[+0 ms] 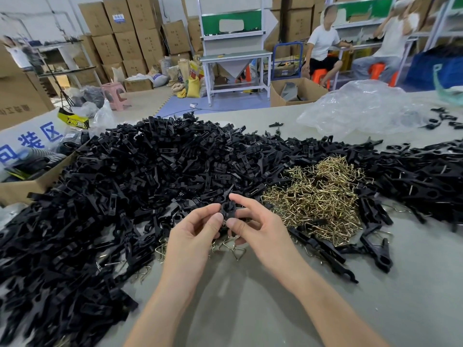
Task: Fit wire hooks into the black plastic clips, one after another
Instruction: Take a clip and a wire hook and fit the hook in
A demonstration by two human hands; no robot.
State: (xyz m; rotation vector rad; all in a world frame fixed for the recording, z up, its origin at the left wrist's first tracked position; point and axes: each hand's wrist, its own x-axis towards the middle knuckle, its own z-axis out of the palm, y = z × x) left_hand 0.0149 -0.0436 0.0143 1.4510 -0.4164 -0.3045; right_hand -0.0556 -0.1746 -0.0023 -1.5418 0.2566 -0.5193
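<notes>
Grey table (250, 311) under black clips (140, 171)

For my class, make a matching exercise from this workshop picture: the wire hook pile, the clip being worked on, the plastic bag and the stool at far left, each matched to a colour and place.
Things
1. wire hook pile
2. clip being worked on
3. plastic bag
4. stool at far left

Descriptions
A. pink, on the floor
B. brass-coloured, heaped on the table
C. black, pinched between the left hand and the right hand
D. clear, crumpled at the table's far side

Pairs: 1-B, 2-C, 3-D, 4-A
</notes>
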